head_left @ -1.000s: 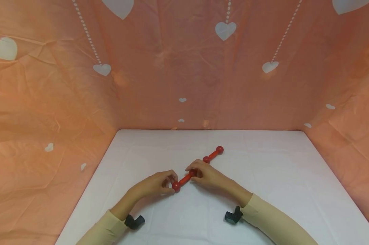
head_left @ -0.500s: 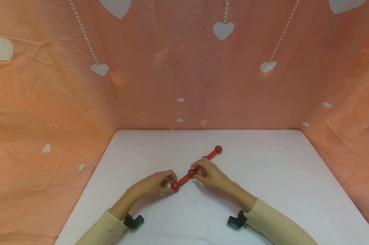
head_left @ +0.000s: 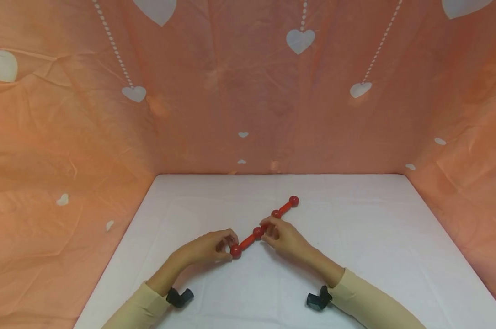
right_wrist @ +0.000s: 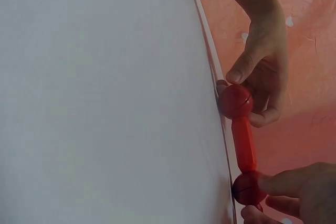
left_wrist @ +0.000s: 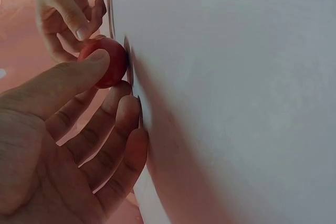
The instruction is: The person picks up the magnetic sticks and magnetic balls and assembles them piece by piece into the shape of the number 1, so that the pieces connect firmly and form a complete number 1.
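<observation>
A red chain of balls joined by short rods lies slantwise on the white table, ending at a far ball (head_left: 294, 201). My left hand (head_left: 210, 246) pinches the near end ball (head_left: 236, 251); the left wrist view shows its thumb (left_wrist: 97, 61) on that ball, fingers behind. My right hand (head_left: 286, 237) pinches the chain beside an inner ball (head_left: 258, 232) and covers the stretch beyond it. In the right wrist view, the right thumb (right_wrist: 286, 182) lies against this ball, and a red rod (right_wrist: 243, 145) runs from it to the left hand's ball, which has a dark slit.
The white table (head_left: 354, 219) is bounded at the back and sides by an orange cloth (head_left: 231, 91) with pale hearts. A black wrist camera (head_left: 179, 297) sits on the left sleeve, and another black camera (head_left: 318, 299) on the right one.
My right hand has slid a little to the right along the chain, uncovering the inner ball. My left hand keeps its pinch on the end ball.
</observation>
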`<action>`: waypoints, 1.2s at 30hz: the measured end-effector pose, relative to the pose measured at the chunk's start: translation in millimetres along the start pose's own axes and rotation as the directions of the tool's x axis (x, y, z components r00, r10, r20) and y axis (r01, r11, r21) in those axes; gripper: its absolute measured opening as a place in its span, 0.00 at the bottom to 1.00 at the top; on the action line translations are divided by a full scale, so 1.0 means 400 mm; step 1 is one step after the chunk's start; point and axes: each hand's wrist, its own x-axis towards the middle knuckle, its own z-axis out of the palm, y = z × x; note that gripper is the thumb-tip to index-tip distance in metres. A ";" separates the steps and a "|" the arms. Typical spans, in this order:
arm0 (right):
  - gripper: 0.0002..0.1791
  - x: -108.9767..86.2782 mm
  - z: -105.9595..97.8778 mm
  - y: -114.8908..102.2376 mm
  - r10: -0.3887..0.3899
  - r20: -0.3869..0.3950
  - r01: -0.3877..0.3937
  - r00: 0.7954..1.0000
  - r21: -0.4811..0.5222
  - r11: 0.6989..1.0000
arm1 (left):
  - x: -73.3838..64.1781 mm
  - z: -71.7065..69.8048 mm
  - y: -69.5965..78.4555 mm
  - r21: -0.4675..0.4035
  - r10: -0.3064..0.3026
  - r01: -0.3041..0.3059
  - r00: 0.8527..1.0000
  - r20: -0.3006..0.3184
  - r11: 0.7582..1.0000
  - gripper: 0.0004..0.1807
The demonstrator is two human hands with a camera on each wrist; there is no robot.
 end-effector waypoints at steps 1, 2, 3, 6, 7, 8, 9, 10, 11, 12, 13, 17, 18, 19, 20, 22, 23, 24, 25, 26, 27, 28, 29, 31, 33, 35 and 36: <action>0.20 0.000 0.002 0.000 0.006 0.001 -0.006 1.000 -0.004 1.000 | -0.001 -0.001 0.001 -0.003 0.001 -0.001 1.000 0.001 1.000 0.18; 0.19 0.001 0.004 -0.001 0.013 0.002 -0.013 1.000 -0.010 1.000 | -0.001 -0.001 0.000 -0.005 0.008 -0.008 1.000 0.002 1.000 0.18; 0.19 0.002 0.006 -0.001 0.018 0.004 -0.018 1.000 -0.015 1.000 | -0.002 -0.001 0.000 -0.007 0.010 -0.010 1.000 0.004 1.000 0.18; 0.19 0.005 0.010 0.000 0.026 0.004 -0.026 1.000 -0.032 0.999 | -0.002 -0.003 0.002 -0.013 0.011 -0.011 1.000 0.007 1.000 0.18; 0.19 0.005 0.011 -0.001 0.028 0.003 -0.028 1.000 -0.032 0.999 | -0.002 -0.002 0.001 -0.014 0.011 -0.011 1.000 0.008 1.000 0.18; 0.18 0.006 0.012 -0.003 0.030 0.003 -0.030 1.000 -0.031 0.999 | -0.002 -0.002 0.001 -0.014 0.010 -0.010 1.000 0.009 1.000 0.18; 0.18 0.007 0.013 -0.003 0.031 0.001 -0.031 1.000 -0.031 0.999 | -0.002 -0.002 0.002 -0.014 0.005 -0.005 1.000 0.010 1.000 0.18; 0.17 0.008 0.014 -0.004 0.033 -0.001 -0.033 0.999 -0.030 0.999 | -0.002 -0.003 0.002 -0.014 0.006 -0.006 1.000 0.010 1.000 0.18; 0.17 0.008 0.014 -0.005 0.035 -0.003 -0.035 0.999 -0.029 0.999 | -0.002 -0.003 0.001 -0.012 0.006 -0.006 1.000 0.010 1.000 0.18; 0.17 0.008 0.015 -0.006 0.037 -0.005 -0.038 0.999 -0.029 0.999 | -0.001 -0.002 0.001 -0.011 0.008 -0.008 1.000 0.010 1.000 0.18; 0.16 0.009 0.015 -0.007 0.039 -0.008 -0.040 0.999 -0.031 0.999 | -0.001 -0.002 0.001 -0.009 0.012 -0.012 1.000 0.010 1.000 0.18; 0.16 0.010 0.017 -0.008 0.047 -0.018 -0.048 0.999 -0.048 0.998 | -0.001 -0.001 -0.001 -0.001 0.017 -0.017 1.000 0.006 1.000 0.18; 0.16 0.011 0.017 -0.008 0.049 -0.020 -0.049 0.999 -0.050 0.998 | -0.001 0.000 0.000 0.001 0.017 -0.017 1.000 0.006 1.000 0.18; 0.16 0.011 0.017 -0.009 0.052 -0.021 -0.053 0.998 -0.049 0.997 | 0.000 0.001 0.000 0.004 0.018 -0.018 1.000 0.005 1.000 0.18; 0.16 0.011 0.017 -0.009 0.053 -0.021 -0.054 0.998 -0.050 0.997 | 0.001 0.002 0.001 0.006 0.017 -0.017 1.000 0.005 1.000 0.18; 0.16 0.011 0.016 -0.009 0.060 -0.022 -0.061 0.998 -0.049 0.997 | 0.002 0.004 0.003 0.009 0.021 -0.021 1.000 0.006 1.000 0.17; 0.16 0.010 0.016 -0.008 0.063 -0.022 -0.064 0.998 -0.047 0.997 | 0.003 0.005 0.005 0.010 0.024 -0.024 1.000 0.007 1.000 0.17; 0.16 0.010 0.015 -0.008 0.067 -0.023 -0.068 0.997 -0.045 0.997 | 0.004 0.006 0.006 0.012 0.029 -0.029 1.000 0.007 0.999 0.17; 0.16 0.010 0.015 -0.007 0.071 -0.023 -0.072 0.997 -0.045 0.996 | 0.005 0.008 0.008 0.012 0.033 -0.033 0.999 0.008 0.999 0.17; 0.16 0.009 0.015 -0.005 0.074 -0.024 -0.075 0.997 -0.047 0.996 | 0.006 0.009 0.009 0.013 0.036 -0.036 0.999 0.008 0.999 0.17; 0.17 0.010 0.015 -0.003 0.077 -0.026 -0.078 0.997 -0.048 0.996 | 0.007 0.011 0.011 0.013 0.041 -0.041 0.999 0.009 0.999 0.17; 0.17 0.009 0.014 -0.002 0.080 -0.026 -0.081 0.996 -0.048 0.996 | 0.009 0.013 0.013 0.013 0.040 -0.040 0.999 0.010 0.999 0.16; 0.17 0.009 0.014 -0.001 0.082 -0.027 -0.083 0.996 -0.049 0.995 | 0.011 0.014 0.015 0.016 0.046 -0.046 0.999 0.010 0.999 0.16; 0.17 0.008 0.011 0.000 0.088 -0.028 -0.089 0.996 -0.052 0.995 | 0.014 0.018 0.020 0.016 0.047 -0.048 0.999 0.012 0.999 0.16; 0.18 0.007 0.008 0.000 0.090 -0.028 -0.091 0.996 -0.053 0.994 | 0.016 0.021 0.026 0.019 0.051 -0.052 0.999 0.011 0.998 0.16; 0.17 0.006 0.006 0.001 0.085 -0.029 -0.086 0.996 -0.051 0.995 | 0.020 0.025 0.031 0.026 0.054 -0.054 0.998 0.011 0.998 0.17; 0.18 0.006 0.004 0.001 0.080 -0.029 -0.082 0.996 -0.049 0.995 | 0.022 0.027 0.034 0.028 0.050 -0.050 0.999 0.012 0.998 0.17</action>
